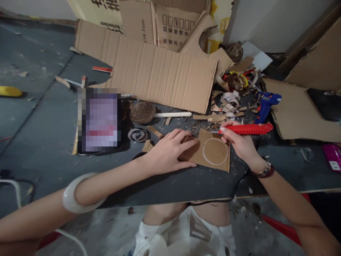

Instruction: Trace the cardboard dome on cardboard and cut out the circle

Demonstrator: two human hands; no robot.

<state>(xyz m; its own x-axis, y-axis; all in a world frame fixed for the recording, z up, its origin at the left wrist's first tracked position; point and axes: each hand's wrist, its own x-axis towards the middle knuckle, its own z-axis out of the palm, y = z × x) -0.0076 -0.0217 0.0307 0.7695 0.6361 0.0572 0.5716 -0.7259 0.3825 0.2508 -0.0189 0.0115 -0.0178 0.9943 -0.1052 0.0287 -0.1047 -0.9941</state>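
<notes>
My left hand (172, 149) lies with its fingers spread on a small piece of cardboard (188, 153), pressing it to the dark table. A white circle (215, 152) is drawn on the right part of that piece. My right hand (241, 142) grips a red utility knife (247, 129), its blade pointing left at the piece's upper edge. Whether the blade touches the cardboard I cannot tell. Left of my left hand lies a grey spiral coil (137, 134). Behind it rests a brown, scaly ball (143, 112) on a white stick (173, 115).
A large corrugated cardboard sheet (162, 76) leans at the back. Paper scraps (230, 103) and a blue glue gun (266, 105) lie to the right. A tablet with a blurred screen (101, 122) stands at left. A black cable (237, 185) crosses the table's front edge.
</notes>
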